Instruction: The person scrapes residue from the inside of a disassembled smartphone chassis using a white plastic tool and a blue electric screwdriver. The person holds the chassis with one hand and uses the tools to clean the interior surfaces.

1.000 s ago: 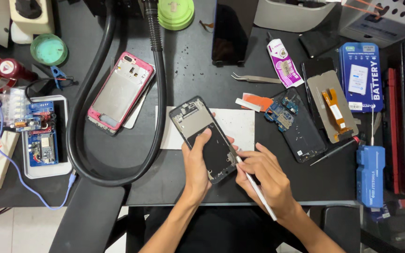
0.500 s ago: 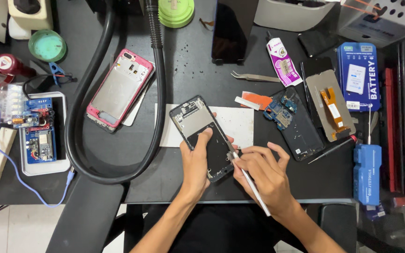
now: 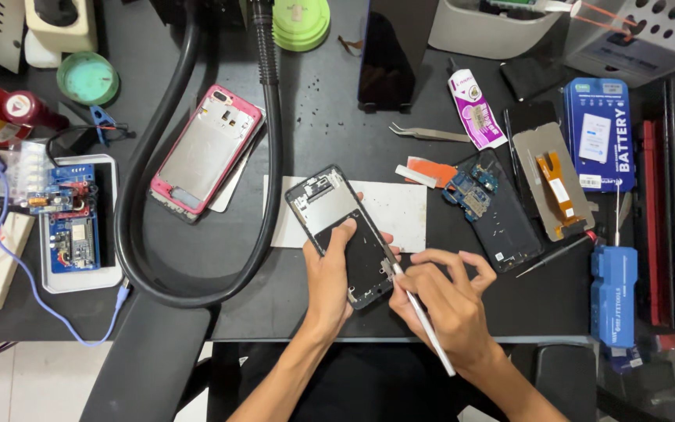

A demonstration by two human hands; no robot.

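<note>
Black and bare of its back cover, an opened phone frame (image 3: 345, 234) lies tilted on a white sheet (image 3: 396, 211) near the front edge of the dark surface (image 3: 322, 117). The left hand (image 3: 330, 281) rests on its lower half, fingers spread flat with the thumb pressing the inner plate. The right hand (image 3: 447, 301) is closed around a thin white tool (image 3: 423, 324), held like a pen, its tip touching the frame's right edge.

Just right of the sheet lie a small blue circuit board (image 3: 470, 191), a second black phone body (image 3: 509, 227) and a display panel with an orange flex cable (image 3: 552, 187). Metal tweezers (image 3: 427, 133) and a red-handled screwdriver (image 3: 556, 254) lie close by. To the left, a pink-edged phone frame (image 3: 205, 152) sits inside the loop of a thick black hose (image 3: 263, 195), which curves close past the sheet's left side.

Farther right, a blue rectangular battery box (image 3: 599, 133) with a white label lies flat; below it is a blue block-shaped tool (image 3: 612, 297). A white and purple sachet (image 3: 474, 109) lies above the tweezers, and a round green tin (image 3: 87, 78) stands at far left.
</note>
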